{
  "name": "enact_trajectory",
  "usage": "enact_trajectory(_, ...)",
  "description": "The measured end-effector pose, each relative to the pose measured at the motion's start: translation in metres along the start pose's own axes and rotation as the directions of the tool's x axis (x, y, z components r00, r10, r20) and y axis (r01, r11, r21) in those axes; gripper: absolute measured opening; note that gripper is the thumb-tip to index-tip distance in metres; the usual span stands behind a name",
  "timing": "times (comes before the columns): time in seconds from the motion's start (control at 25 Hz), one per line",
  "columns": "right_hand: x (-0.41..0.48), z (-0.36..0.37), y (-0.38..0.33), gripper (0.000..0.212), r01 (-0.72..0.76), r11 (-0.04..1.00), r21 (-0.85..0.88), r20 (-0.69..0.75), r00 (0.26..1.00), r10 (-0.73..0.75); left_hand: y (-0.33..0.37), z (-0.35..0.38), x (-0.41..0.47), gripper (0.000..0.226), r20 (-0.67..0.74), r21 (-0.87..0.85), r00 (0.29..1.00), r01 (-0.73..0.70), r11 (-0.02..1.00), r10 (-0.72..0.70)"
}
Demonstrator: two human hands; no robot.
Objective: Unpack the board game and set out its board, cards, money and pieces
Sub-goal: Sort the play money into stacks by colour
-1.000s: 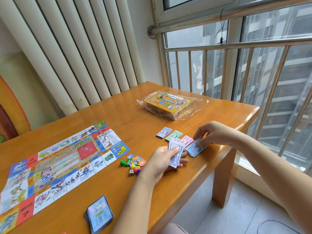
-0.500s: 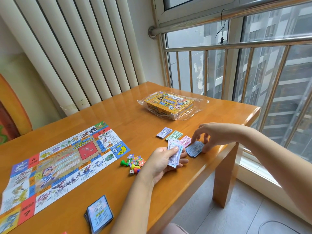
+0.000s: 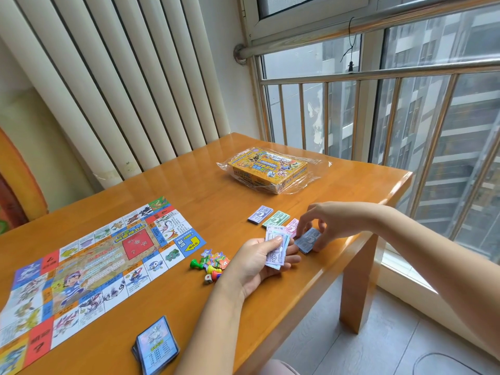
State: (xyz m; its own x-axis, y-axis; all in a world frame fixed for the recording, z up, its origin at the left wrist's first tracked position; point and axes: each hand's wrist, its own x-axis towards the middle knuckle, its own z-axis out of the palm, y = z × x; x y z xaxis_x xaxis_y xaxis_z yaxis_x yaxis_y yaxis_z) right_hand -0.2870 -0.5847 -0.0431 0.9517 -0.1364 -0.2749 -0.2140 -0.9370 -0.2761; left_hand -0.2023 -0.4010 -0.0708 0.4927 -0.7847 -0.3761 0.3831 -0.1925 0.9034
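A sheaf of lilac-and-white paper banknotes (image 3: 276, 249) is held in the left hand (image 3: 254, 263), palm up. It is clamped between the thumb on top and the curled fingers beneath, just above the orange wooden table (image 3: 189, 185). The right hand (image 3: 335, 223) is arched over a blue-grey stack of banknotes (image 3: 307, 242). This stack lies flat on the table and is pinched at its edges between thumb and curled fingertips. It is located just beside the sheaf, on its right.

A pink stack of banknotes (image 3: 292, 227) is partly covered by both grips. A green stack (image 3: 276, 219) and a purple stack (image 3: 260, 214) are set in a row beyond the sheaf. A heap of small coloured plastic pieces (image 3: 212, 262) with a white die (image 3: 208, 280) is found just left of the left wrist. The unfolded printed paper board (image 3: 102, 266) lies further left, and the blue-backed card deck (image 3: 157, 345) lies near the left forearm. The yellow cardboard box in clear wrapper (image 3: 267, 169) stands well beyond both hands.
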Motion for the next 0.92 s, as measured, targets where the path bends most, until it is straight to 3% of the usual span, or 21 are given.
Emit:
enact_trajectory(0.28,0.002,0.004,0.001,0.041,0.009,1.000,0.008,-0.034,0.999,-0.008,0.000,-0.001,0.001,0.021,-0.005,-0.041,1.000,0.012,0.999,-0.013)
enact_trajectory(0.4,0.000,0.006,0.002,0.029,0.052,0.989,0.136,-0.251,0.968,-0.016,0.001,-0.001,-0.001,0.017,-0.039,-0.109,0.998,-0.059,0.992,0.055)
enact_trajectory(0.48,0.000,0.006,-0.004,0.025,0.124,0.907,0.403,-0.408,0.911,0.057,0.000,-0.002,0.000,0.011,-0.099,-0.055,0.981,-0.171,0.984,0.165)
enact_trajectory(0.6,0.002,0.014,-0.021,0.035,0.182,0.691,0.700,-0.378,0.915,0.142,-0.003,0.000,-0.001,0.012,-0.198,0.190,0.915,-0.316,0.930,0.351)
enact_trajectory(0.76,0.008,0.031,-0.031,0.029,0.157,0.629,0.761,-0.324,0.933,0.159,-0.006,0.005,-0.002,0.018,-0.119,0.257,0.903,-0.374,0.891,0.414)
enact_trajectory(0.92,0.008,0.027,-0.026,0.017,0.196,0.564,0.802,-0.374,0.901,0.218,-0.004,0.000,0.002,0.020,-0.030,0.082,0.944,-0.326,0.942,0.329)
